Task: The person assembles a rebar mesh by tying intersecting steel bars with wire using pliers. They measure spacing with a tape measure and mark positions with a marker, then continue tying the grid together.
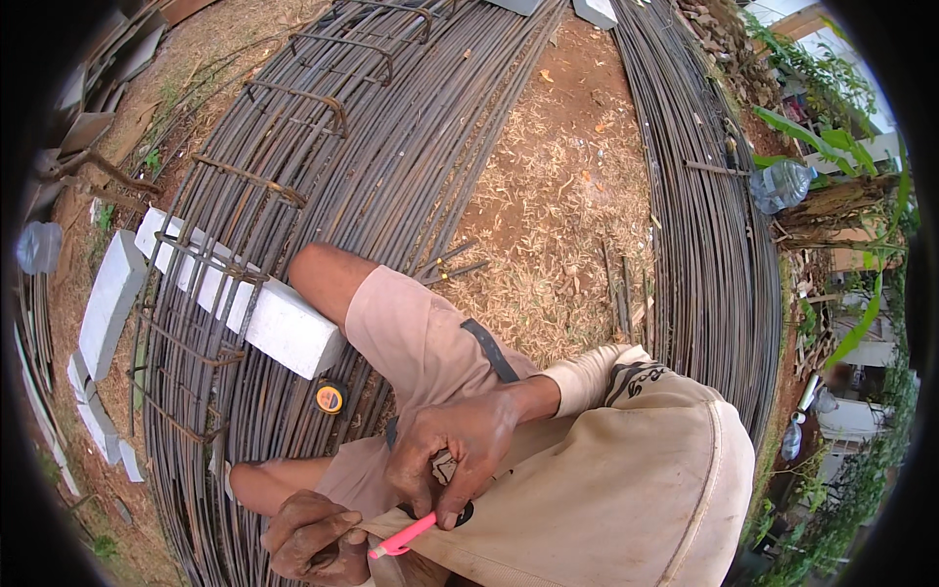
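Beige shirt point(626, 479), right hand point(458, 445) gripping pink pen point(404, 538), clear bottle point(781, 187)

Bare reddish ground under two spreads of dark steel bars
The ground point(565, 103) carries pale dry litter point(543, 279), a wide left spread of bars point(430, 108), a narrower right spread point(699, 235) and several white blocks point(110, 301) beyond the left spread; on the left spread lie a long tied cage of bars with bent ties point(249, 179), a long white block point(293, 328) set crosswise and partly under the cage, and a round-faced tape measure point(331, 397) just beside that block's near end.
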`<action>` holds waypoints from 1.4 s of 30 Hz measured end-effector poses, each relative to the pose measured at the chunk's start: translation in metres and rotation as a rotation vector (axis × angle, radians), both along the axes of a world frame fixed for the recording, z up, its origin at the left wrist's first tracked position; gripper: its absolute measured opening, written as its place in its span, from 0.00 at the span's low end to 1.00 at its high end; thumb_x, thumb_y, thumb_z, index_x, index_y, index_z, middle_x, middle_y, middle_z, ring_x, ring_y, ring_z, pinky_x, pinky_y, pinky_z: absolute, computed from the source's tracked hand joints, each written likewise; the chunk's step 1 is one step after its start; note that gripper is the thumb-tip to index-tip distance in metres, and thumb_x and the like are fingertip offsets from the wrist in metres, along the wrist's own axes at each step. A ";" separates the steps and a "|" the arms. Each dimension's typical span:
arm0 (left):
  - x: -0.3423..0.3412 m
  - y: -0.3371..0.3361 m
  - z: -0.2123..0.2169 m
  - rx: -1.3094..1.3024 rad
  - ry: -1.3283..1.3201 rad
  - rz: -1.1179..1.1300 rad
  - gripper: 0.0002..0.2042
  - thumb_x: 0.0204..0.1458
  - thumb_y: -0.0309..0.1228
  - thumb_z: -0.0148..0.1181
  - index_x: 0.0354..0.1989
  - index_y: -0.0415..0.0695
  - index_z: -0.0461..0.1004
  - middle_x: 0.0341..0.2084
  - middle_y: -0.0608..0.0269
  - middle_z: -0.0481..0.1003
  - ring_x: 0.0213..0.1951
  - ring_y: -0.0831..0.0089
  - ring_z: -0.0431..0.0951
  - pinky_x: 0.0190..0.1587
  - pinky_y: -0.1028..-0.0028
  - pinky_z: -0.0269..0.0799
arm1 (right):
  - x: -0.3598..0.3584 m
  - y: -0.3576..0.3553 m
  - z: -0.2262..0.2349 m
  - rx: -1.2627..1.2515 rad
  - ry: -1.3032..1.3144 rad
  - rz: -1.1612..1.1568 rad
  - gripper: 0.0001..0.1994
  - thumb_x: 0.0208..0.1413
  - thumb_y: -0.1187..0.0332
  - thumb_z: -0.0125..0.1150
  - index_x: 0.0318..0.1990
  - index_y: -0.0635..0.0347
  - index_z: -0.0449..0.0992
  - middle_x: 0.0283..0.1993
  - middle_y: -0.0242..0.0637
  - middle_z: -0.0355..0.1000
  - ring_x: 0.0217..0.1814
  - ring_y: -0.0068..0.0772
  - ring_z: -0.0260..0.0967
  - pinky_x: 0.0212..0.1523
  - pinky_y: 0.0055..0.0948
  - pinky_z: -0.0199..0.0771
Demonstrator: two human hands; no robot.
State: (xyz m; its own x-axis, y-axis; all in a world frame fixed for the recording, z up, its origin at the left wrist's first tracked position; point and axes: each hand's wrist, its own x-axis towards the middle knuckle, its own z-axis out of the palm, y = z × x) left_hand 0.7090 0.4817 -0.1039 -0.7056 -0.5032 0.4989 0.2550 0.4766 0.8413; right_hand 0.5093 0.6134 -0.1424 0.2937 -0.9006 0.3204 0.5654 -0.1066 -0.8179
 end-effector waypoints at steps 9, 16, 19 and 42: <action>0.039 -0.034 -0.023 0.338 0.225 0.452 0.06 0.65 0.27 0.57 0.41 0.36 0.74 0.31 0.63 0.65 0.29 0.76 0.65 0.33 0.76 0.61 | -0.004 0.012 -0.011 -0.145 0.170 0.382 0.10 0.53 0.73 0.75 0.34 0.69 0.78 0.30 0.38 0.79 0.29 0.25 0.79 0.30 0.25 0.78; -0.003 -0.079 -0.025 0.177 -0.120 0.642 0.10 0.66 0.31 0.59 0.45 0.35 0.78 0.36 0.56 0.77 0.32 0.72 0.72 0.35 0.73 0.69 | -0.034 0.007 -0.022 -0.250 0.104 0.322 0.16 0.52 0.65 0.77 0.41 0.67 0.81 0.38 0.40 0.80 0.41 0.30 0.80 0.42 0.32 0.82; -0.065 -0.098 -0.038 0.112 -0.369 0.533 0.12 0.66 0.33 0.60 0.47 0.34 0.79 0.36 0.57 0.78 0.35 0.70 0.76 0.40 0.71 0.73 | -0.070 0.017 -0.041 -0.156 0.102 0.103 0.18 0.52 0.63 0.77 0.44 0.66 0.80 0.41 0.39 0.80 0.45 0.32 0.79 0.46 0.34 0.81; -0.137 -0.163 -0.128 -0.183 -0.846 0.764 0.25 0.64 0.33 0.64 0.68 0.40 0.67 0.50 0.47 0.80 0.50 0.65 0.80 0.51 0.66 0.77 | -0.555 0.263 -0.394 1.603 1.630 -1.520 0.24 0.57 0.65 0.60 0.62 0.55 0.73 0.66 0.57 0.66 0.66 0.60 0.67 0.65 0.52 0.70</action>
